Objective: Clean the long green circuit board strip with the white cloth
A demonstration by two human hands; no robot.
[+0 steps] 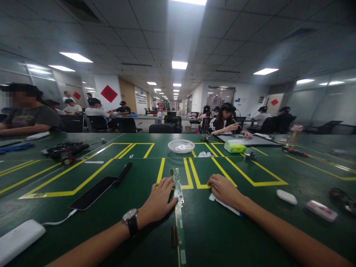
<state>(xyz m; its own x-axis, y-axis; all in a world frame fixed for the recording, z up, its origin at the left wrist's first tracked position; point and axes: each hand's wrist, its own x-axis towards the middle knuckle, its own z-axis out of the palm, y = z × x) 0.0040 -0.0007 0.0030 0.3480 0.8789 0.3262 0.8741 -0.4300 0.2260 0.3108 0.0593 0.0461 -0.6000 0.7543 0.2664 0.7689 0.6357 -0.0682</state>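
A long narrow green circuit board strip (178, 207) lies on the green table (250, 237), running away from me. My left hand (160, 200), with a watch on its wrist, rests flat with fingers spread, touching the strip's left edge. My right hand (224, 189) is curled, knuckles up, pressing on a small white paper or cloth (222, 203) to the right of the strip. What its fingers hold, if anything, is hidden.
A black phone (93, 193) with cable and white power bank (19, 239) lie left, a black pen-like bar (124, 173) beside them. A white round basket (181, 146), green-white box (235, 147), tools (63, 150) and small white cases (286, 196) sit around. Other people work at far tables.
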